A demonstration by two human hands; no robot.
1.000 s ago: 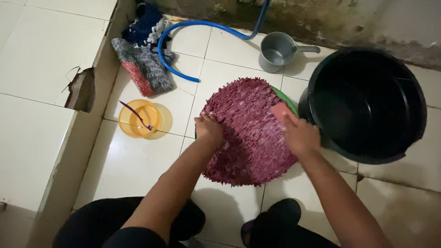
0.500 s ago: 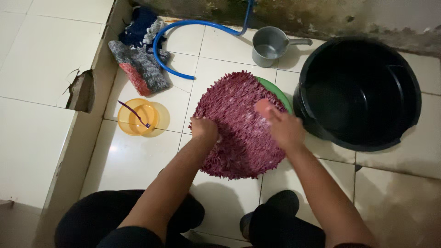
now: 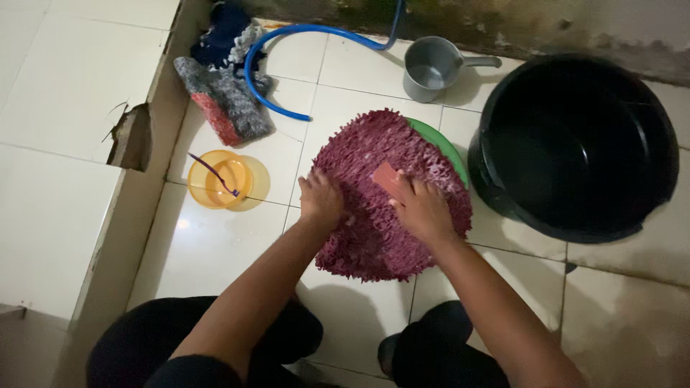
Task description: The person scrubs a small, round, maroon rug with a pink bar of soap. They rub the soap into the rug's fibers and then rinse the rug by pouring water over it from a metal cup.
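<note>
Pink brush — under right hand

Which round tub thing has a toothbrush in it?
The small yellow bowl, left of the left hand. A purple toothbrush lies across it. The big black bucket and grey dipper hold none.

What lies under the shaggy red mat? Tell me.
A green basin shows only as a rim at the red mat's upper right edge. The rest of it, and anything inside, is covered.
</note>
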